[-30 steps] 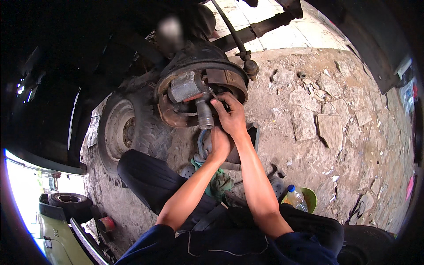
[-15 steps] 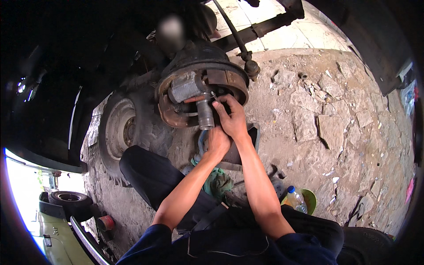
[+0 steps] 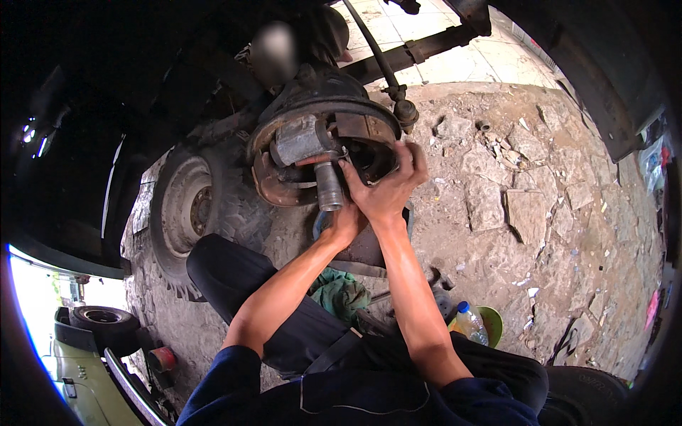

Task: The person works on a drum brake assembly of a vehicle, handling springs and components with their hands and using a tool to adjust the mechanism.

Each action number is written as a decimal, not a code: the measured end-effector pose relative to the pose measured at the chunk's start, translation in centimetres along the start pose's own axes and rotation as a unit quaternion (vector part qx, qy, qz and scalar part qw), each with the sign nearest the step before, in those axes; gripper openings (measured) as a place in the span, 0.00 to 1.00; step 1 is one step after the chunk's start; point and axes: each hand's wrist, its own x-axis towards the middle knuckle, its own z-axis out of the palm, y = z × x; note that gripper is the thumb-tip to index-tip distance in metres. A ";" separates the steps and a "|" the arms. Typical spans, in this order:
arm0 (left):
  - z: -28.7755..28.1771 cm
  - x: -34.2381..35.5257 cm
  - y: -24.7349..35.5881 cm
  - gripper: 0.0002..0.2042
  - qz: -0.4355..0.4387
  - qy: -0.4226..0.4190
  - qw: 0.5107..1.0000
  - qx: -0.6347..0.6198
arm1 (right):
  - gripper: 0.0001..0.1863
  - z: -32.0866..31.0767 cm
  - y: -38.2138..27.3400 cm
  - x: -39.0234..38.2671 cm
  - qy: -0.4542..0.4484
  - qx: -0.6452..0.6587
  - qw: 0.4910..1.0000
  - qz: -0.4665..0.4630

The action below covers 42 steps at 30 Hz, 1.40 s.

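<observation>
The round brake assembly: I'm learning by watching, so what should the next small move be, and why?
Perhaps close the right hand slightly beside the metal tube: its fingers and thumb are spread apart near the brake assembly, with nothing visibly pinched between. The left hand is partly hidden.

Daylight glares off pale tiles (image 3: 462,60) at 1 o'clock, blows out w/ blue fringe approx 8:30; near-black shadow at 10. Ground (image 3: 455,245) softly lit; whitish blur nr 11; fisheye bends edges.
</observation>
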 end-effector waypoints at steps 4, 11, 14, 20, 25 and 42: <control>-1.3 1.5 -1.6 0.22 0.003 -0.023 1.000 -0.013 | 0.60 -0.7 -0.8 2.3 -0.211 -0.022 0.975 0.062; -1.0 3.5 -3.6 0.20 0.084 -0.047 0.971 -0.217 | 0.57 -0.6 0.5 3.2 -0.234 0.007 0.969 0.083; 1.8 3.6 -3.0 0.21 0.266 0.135 0.932 0.204 | 0.58 -0.5 1.3 3.7 -0.233 -0.021 0.968 0.089; 1.2 5.2 -5.2 0.29 0.305 0.248 0.900 0.188 | 0.58 -0.3 1.3 4.2 -0.244 0.002 0.967 0.070; 0.3 4.0 -4.0 0.30 0.349 0.248 0.782 0.453 | 0.59 -0.4 1.2 3.9 -0.225 0.000 0.970 0.092; -2.2 5.9 -7.5 0.28 0.394 0.282 0.779 0.397 | 0.60 -0.7 1.2 4.6 -0.228 -0.018 0.971 0.062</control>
